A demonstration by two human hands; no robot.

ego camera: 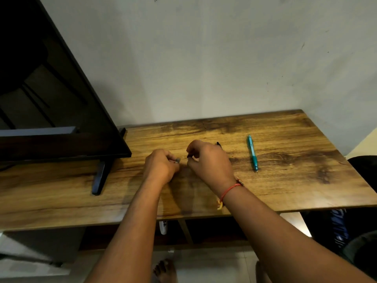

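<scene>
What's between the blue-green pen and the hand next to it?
Only bare wooden table lies between the blue-green pen and the right hand, in the head view. The black pen that hand holds pokes out toward it.

Bench (285, 180) golden-brown woodgrain, dark streaks; lying pen (252, 153) teal; gripped pen (218, 144) black; pinched bit (178, 160) grey; wrist thread (229, 190) red.

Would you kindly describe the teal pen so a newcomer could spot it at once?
Start at the wooden table against the wall. Right of the right hand lies the teal pen, touching nothing. The other pen, gripped in that hand, is dark.
</scene>
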